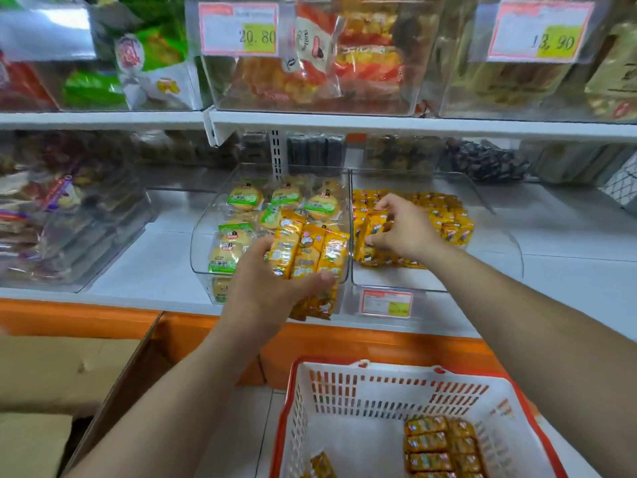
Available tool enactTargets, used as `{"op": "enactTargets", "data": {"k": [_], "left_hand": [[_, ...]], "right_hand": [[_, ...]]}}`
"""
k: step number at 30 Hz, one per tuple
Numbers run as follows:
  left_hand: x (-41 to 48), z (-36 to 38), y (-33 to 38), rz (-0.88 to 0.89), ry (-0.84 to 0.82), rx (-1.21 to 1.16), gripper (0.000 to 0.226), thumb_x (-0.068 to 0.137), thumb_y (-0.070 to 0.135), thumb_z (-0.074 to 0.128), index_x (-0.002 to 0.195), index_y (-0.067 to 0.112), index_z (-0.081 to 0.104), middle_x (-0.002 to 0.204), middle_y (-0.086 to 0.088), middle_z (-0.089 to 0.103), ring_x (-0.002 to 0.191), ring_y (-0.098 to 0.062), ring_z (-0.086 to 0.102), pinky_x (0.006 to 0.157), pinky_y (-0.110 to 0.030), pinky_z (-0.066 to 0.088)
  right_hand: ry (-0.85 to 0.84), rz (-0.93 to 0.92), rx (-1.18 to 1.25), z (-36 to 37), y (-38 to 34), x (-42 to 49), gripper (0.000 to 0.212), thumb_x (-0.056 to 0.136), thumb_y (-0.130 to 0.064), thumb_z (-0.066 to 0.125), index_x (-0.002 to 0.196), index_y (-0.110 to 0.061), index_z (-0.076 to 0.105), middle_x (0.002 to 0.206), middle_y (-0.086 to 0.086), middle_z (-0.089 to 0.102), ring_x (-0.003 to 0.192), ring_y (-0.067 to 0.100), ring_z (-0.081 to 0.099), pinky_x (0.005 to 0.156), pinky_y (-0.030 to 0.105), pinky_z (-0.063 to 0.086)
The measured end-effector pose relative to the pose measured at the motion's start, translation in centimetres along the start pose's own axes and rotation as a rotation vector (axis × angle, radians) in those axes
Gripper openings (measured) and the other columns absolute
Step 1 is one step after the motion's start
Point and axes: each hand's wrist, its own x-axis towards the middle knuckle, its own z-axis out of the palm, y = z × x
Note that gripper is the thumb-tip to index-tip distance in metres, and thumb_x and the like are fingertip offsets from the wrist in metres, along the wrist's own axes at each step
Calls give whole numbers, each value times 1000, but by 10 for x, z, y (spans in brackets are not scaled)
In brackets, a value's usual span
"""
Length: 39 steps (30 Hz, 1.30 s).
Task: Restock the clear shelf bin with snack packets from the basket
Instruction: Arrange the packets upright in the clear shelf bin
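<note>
My left hand (272,288) grips a stack of several yellow snack packets (306,250), held in front of the bin of green-labelled cakes. My right hand (400,229) reaches into the clear shelf bin (496,215) and pinches one yellow packet (374,224) among the yellow packets piled there (444,215). Below, the white and orange basket (372,388) holds more yellow packets (441,446) at its right side and one loose packet (322,465) near the front.
A clear bin of green-labelled cakes (248,201) sits left of the target bin. Other snack bins fill the upper shelf (379,122). An open cardboard box (69,374) stands on the floor at left. A price tag (386,303) hangs on the target bin's front.
</note>
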Motion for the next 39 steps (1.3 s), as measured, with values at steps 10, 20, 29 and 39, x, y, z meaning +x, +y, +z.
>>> {"op": "enactTargets", "data": {"k": [10,20,29,39], "left_hand": [[14,1,-12,-28,23,-15,101,45,49,87,137,24,53,105,10,73,83,-6,76,60,-24,62],[10,6,-1,-53,34,-53,94,50,47,85,135,21,54,108,4,74,92,-16,76,76,-39,66],[-15,39,12,-49,-118,-76,64,59,35,91,115,24,63,94,5,80,81,-13,78,67,-31,64],[-36,58,18,-83,-169,-114,103,50,47,89,139,13,52,105,-9,78,92,-27,77,82,-52,63]], "right_hand": [[-52,-160,-484,31,9,34,62,66,-48,87,117,-28,58,119,0,57,104,25,58,70,35,45],[-72,-111,-508,3,-11,-2,54,79,-51,77,124,-30,56,106,-8,71,102,21,65,74,34,51],[-254,17,711,-53,-43,-132,34,96,-27,63,128,-39,60,93,-11,73,77,19,74,56,29,56],[-228,59,669,-72,-20,-145,45,74,-42,78,117,-35,66,74,-1,69,71,15,69,62,27,53]]}}
